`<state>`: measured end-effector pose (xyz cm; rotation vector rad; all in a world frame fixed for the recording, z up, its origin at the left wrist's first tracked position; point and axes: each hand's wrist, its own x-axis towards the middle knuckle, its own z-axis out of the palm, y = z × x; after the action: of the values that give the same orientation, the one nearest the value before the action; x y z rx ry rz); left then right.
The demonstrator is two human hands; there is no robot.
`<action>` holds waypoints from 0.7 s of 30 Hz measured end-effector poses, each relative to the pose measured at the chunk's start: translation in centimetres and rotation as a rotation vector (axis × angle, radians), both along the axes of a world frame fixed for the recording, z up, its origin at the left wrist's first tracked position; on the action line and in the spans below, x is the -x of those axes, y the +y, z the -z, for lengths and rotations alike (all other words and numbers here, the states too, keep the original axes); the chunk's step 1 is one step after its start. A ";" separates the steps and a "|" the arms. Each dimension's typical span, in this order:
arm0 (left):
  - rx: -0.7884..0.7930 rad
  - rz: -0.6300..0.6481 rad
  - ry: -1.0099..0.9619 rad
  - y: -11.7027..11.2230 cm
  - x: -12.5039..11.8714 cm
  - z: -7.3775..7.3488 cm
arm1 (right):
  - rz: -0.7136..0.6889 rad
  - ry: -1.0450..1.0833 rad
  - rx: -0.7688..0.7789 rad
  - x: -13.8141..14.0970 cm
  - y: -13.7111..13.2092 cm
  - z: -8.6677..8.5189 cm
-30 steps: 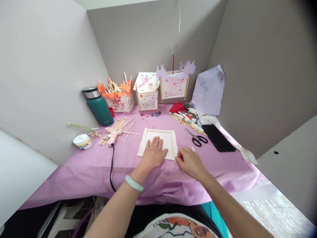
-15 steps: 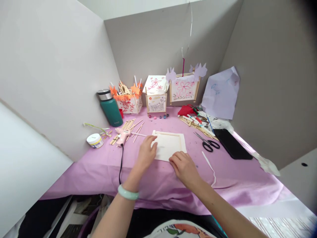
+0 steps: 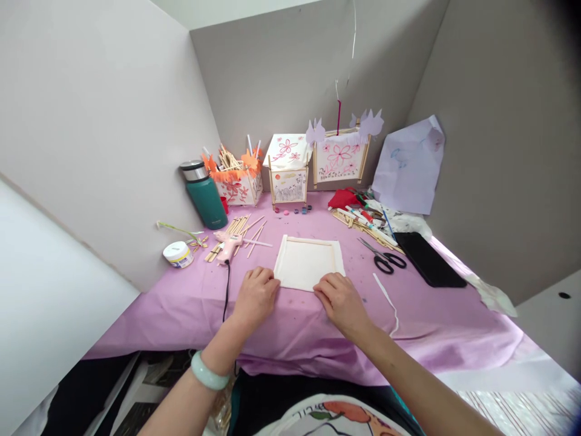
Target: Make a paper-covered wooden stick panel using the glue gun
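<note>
A white paper square on a thin wooden frame (image 3: 308,262) lies flat on the purple tablecloth (image 3: 290,327) in front of me. My left hand (image 3: 255,296) rests at its near left corner with the fingers curled down onto the edge. My right hand (image 3: 340,300) sits at the near right corner, fingers bent and pressing that edge. A pale green bangle (image 3: 207,372) is on my left wrist. A thin white paper strip (image 3: 387,300) lies on the cloth just right of my right hand.
A pink glue gun (image 3: 227,245) with black cord and loose wooden sticks (image 3: 242,230) lie left of the frame. Scissors (image 3: 384,257) and a black phone (image 3: 429,259) are to the right. A teal flask (image 3: 204,195), glue pot (image 3: 178,254) and paper lanterns (image 3: 338,156) stand behind.
My left hand came off the middle of the paper square and drew back to its near left corner. My right hand shifted to the near right corner. A cut paper strip now lies at the right.
</note>
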<state>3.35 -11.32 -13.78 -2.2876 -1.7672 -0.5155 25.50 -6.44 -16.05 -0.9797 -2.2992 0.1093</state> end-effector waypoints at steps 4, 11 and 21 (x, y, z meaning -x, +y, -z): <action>0.025 0.004 -0.125 0.0 0.8 0.1 | 0.013 -0.016 -0.005 0.0 0.0 -0.1; -0.195 -0.248 -0.978 1.3 3.7 -0.4 | 0.032 -0.044 0.001 0.0 -0.1 0.0; 0.101 -0.168 -0.594 2.0 1.2 0.5 | 0.017 -0.152 0.233 5.4 1.4 -3.3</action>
<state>2.11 -9.31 -14.25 -2.1585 -2.2609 -1.1919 20.08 -5.07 -12.71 -1.1587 -2.4563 0.3110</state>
